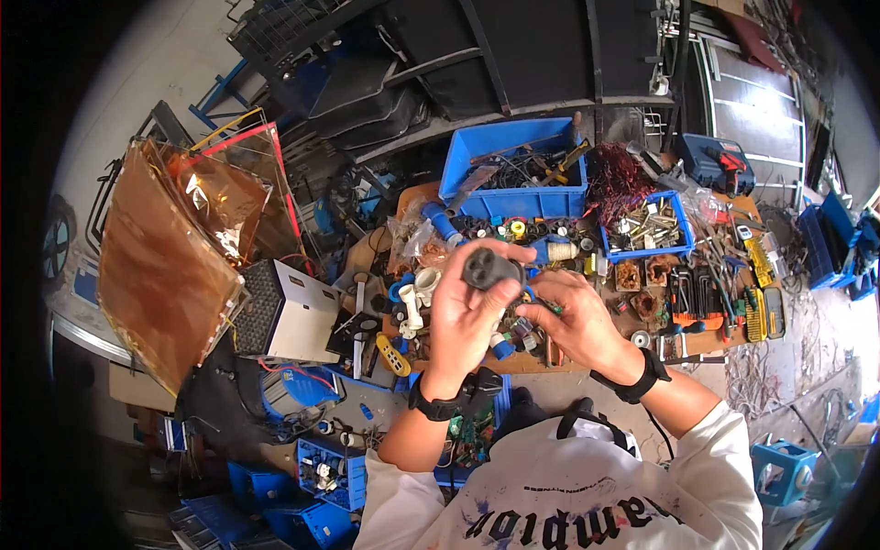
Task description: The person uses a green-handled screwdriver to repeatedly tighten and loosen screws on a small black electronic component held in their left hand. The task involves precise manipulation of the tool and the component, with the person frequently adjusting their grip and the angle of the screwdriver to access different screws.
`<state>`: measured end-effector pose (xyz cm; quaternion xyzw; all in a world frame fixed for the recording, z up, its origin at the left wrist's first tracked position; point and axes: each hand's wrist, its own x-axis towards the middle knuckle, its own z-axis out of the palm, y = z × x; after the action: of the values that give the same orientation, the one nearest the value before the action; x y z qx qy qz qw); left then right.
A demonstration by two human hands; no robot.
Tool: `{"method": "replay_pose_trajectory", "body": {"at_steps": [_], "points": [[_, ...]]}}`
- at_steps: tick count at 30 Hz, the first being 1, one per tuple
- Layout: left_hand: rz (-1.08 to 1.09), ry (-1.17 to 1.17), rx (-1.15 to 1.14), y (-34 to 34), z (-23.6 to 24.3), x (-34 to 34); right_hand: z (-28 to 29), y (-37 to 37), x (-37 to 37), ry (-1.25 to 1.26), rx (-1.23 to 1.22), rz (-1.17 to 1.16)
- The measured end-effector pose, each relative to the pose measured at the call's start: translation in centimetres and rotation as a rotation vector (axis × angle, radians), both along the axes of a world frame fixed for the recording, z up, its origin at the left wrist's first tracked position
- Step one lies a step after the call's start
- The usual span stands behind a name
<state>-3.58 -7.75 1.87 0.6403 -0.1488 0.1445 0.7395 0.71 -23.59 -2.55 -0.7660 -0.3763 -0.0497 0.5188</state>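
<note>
Cluttered workshop, seen from above. A bench (pixel 536 363) heaped with small hardware runs across the middle; dark stacked panels and wire racks behind it, amber translucent sheets (pixel 174 238) leaning at the left beside a white perforated metal box (pixel 286 313).

On the bench, far side: a large blue bin (pixel 518 170) holding tools and cables, a tangle of reddish copper wire (pixel 614 183) just to its right, then a smaller blue tray (pixel 653 227) of metal fittings. Right end: a row of screwdrivers and hex keys (pixel 710 298) in an orange holder. White pipe fittings (pixel 417 293) lie near the left hand. More blue bins on the floor at lower left (pixel 325 467).

Left hand (pixel 469 316): raised above the bench, fingers and thumb closed around a dark grey plug-like part (pixel 489 269), its face with small holes turned toward the camera. The part is clear of the bench, roughly over its centre.

Right hand (pixel 577 323): lower, just beside the left, fingers curled down among the loose parts on the bench. Whether it pinches anything cannot be told; fingertips are hidden in the clutter.

Both wrists wear black bands. White sleeves enter from the lower edge.
</note>
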Motion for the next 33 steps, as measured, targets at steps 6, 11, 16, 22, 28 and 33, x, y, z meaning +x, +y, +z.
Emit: {"method": "replay_pose_trajectory", "body": {"at_steps": [6,11,16,22,28,33], "points": [[-0.014,-0.056,0.198,3.6,0.4,-1.3,-1.3,3.6,-0.1,0.049,0.039,0.007],[-0.072,-0.116,0.284,6.9,0.4,-1.6,-2.5,6.6,-0.1,0.124,0.013,-0.008],[-0.005,-0.277,0.335,9.5,-1.5,-1.6,-4.6,9.3,-0.1,0.106,0.085,-0.063],[0.203,-0.247,0.346,10.4,-6.9,-3.1,-7.0,10.2,0.0,0.164,-0.025,-0.098],[0.377,-0.004,0.319,12.1,-11.5,-5.0,-8.5,12.0,1.1,-0.003,-0.298,-0.084],[0.377,0.078,0.32,13.5,-14.2,-5.3,-9.7,13.3,2.3,-0.092,-0.441,-0.056]]}}
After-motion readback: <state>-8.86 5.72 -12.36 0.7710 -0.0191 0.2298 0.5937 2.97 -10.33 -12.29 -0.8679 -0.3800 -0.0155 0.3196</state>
